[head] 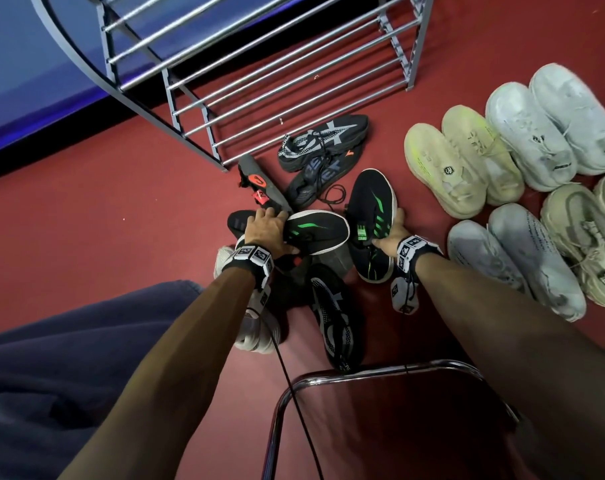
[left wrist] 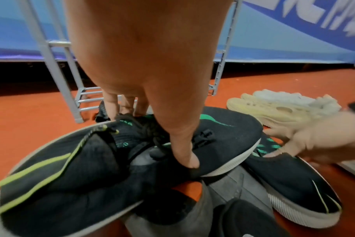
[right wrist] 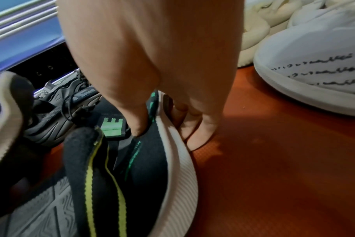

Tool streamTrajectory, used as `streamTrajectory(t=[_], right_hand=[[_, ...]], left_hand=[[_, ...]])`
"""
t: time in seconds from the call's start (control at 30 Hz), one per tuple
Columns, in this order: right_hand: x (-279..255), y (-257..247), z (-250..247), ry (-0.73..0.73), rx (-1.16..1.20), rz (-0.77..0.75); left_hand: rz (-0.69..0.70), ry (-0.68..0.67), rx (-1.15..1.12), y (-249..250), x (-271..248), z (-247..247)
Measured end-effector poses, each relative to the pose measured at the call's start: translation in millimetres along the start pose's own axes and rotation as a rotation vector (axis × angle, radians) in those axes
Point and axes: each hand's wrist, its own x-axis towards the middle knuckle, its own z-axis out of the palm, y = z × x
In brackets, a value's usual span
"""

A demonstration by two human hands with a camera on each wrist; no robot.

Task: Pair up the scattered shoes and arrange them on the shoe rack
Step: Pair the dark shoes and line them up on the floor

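Head view: the left hand (head: 264, 230) grips one black shoe with green stripes (head: 316, 233) across its laces, thumb curled over the near side, the shoe lying atop a heap of dark shoes (head: 320, 157) on the red floor (head: 103, 202). The right hand (head: 392, 233) clamps the matching black shoe (head: 372, 209) just beside it, thumb inside the collar, fingers under the white sole. The grey shoe rack (head: 259, 81) stands beyond; pale shoes (head: 501, 150) lie in pairs to the right.
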Motion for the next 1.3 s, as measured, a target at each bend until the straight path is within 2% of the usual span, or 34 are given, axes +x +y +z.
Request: streamTrajectory(t=[0.07,0.2,0.33,0.43,0.6,0.77,0.9,1.0,1.13,1.23,1.3], right_hand=[[5,6,1,0.002,0.046,-0.021],[10,10,5,0.001,0.100,-0.033],[16,6,-5,0.013,0.134,-0.024],[18,4,-16,0.101,0.134,-0.106],[11,-3,-41,0.309,0.168,-0.163],[7,-11,-68,0.489,0.225,-0.169],[11,-20,-88,0.493,0.303,-0.176],[17,-23,-100,0.491,0.311,-0.228],[22,-19,-101,0.459,0.302,-0.283],[27,-6,-93,0.438,0.305,-0.284],[26,1,-87,0.448,0.297,-0.244]], left_hand=[[-0.003,-0.010,0.040,5,-2,-4],[-0.015,-0.016,-0.033,5,-2,-9],[0.000,0.108,-0.212,8,3,-25],[-0.018,0.251,-0.349,14,6,-49],[-0.150,0.317,-0.700,33,44,-85],[-0.285,0.246,-0.991,74,86,-92],[-0.319,0.175,-1.256,113,115,-55],[-0.271,0.082,-1.381,142,112,-33],[-0.292,-0.053,-1.421,166,93,-9],[-0.282,-0.199,-1.222,167,89,9],[-0.278,-0.242,-1.210,165,85,13]])
